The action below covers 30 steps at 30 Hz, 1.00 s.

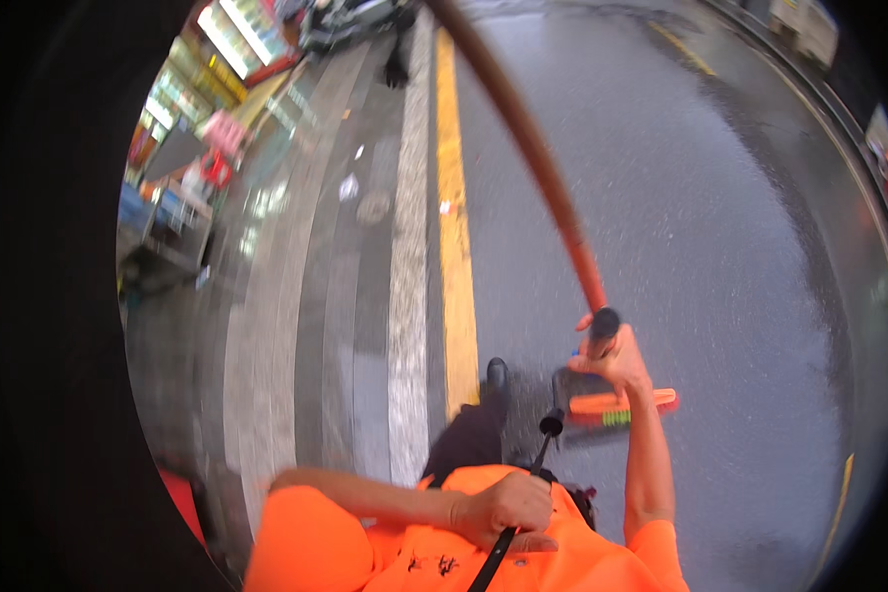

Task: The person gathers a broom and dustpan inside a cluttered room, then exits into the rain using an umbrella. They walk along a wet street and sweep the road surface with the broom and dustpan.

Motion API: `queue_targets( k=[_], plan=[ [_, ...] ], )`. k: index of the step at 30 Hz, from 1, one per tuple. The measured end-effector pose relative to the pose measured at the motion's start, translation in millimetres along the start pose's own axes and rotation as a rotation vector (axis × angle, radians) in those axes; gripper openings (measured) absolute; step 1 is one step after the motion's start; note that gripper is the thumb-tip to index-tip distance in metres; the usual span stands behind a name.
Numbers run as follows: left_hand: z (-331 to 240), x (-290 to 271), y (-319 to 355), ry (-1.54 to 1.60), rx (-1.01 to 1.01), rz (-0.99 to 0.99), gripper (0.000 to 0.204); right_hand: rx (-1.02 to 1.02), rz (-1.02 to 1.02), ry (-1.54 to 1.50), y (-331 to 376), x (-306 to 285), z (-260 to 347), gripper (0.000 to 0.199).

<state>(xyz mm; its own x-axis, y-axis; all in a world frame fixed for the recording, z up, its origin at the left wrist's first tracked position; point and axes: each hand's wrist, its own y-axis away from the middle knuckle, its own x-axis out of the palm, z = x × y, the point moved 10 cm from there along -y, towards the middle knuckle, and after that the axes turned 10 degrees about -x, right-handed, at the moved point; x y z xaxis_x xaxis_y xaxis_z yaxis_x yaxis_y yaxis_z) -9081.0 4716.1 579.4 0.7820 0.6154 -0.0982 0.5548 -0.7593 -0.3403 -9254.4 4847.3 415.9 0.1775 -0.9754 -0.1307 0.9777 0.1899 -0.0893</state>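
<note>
My right hand (622, 363) is closed around an orange-brown pole (523, 123), which slants down from the top of the view. A black fitting (605, 323) sits on the pole at my fingers. Just below that hand shows an orange brush head (622, 403) with red and green bristles; my hand hides whether it joins the pole. Close against my orange shirt (345, 548), my left hand (508, 508) is closed on a thin black rod (540, 459), with a round black piece (552, 423) toward its far end.
Wet grey road (661, 197) lies to the right, bordered by a yellow line (454, 197). A striped paved walkway (306, 296) on the left has scraps of white litter (348, 187). Lit shopfronts (247, 35), a cart (173, 232) and a parked vehicle (350, 25) stand beyond.
</note>
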Motion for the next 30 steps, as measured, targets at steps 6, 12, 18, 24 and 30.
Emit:
queue_targets(
  k=[6,12,18,24,30],
  plan=[
    [58.3,-168.0,-117.9,0.005,-0.040,0.086,0.037,-0.067,-0.279,0.468,-179.7,-85.0,-39.3,0.054],
    [81.5,-322.8,-212.0,0.039,0.069,0.112,0.035,-0.192,-0.625,0.455,-301.6,-174.0,-66.8,0.027],
    [132.1,-440.4,-305.9,0.046,0.156,0.243,0.031,-0.284,-0.998,0.419,-475.9,-280.6,-67.3,0.014],
    [202.8,-584.1,-433.1,0.021,0.155,0.284,0.032,-0.444,-1.482,0.018,-635.3,-391.9,-82.6,0.022],
    [221.7,-727.5,-530.5,0.046,0.186,0.288,0.034,-0.569,-1.718,-0.488,-755.9,-420.3,-131.6,0.035]
  ],
)
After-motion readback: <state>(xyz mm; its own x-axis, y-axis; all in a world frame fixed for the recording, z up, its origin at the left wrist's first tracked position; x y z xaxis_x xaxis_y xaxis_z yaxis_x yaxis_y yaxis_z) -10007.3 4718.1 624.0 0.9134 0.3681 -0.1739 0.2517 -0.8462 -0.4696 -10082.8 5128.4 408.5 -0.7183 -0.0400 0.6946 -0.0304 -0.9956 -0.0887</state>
